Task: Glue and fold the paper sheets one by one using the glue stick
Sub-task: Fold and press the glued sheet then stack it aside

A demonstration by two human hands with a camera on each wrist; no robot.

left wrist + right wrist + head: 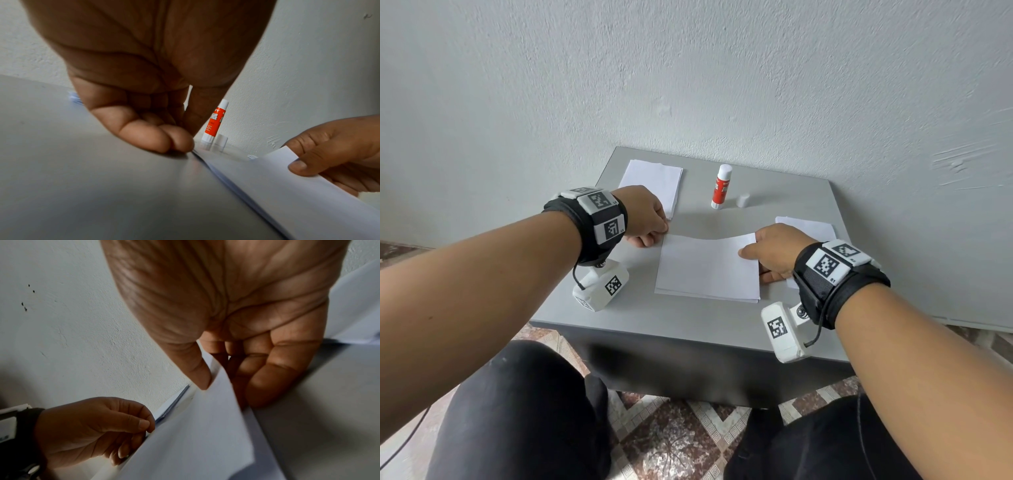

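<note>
Both hands pinching top paper sheet on grey worktop.
Head: left hand [645, 214] and right hand [774, 250] pinching far corners of sheet [709, 265]; glue stick [721, 186] upright behind. Left wrist: fingertips [180, 139] together on corner. Right wrist: thumb [197, 369] clamping sheet against fingers.

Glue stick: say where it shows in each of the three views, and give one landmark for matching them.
Head: the glue stick stands upright at the table's far side, its cap beside it.
Left wrist: mid-frame, the glue stick shows just past the left hand.
Right wrist: not in it.
Shared landmark: the raised paper sheet, pinched by both hands; the right hand holds its other corner.
</note>
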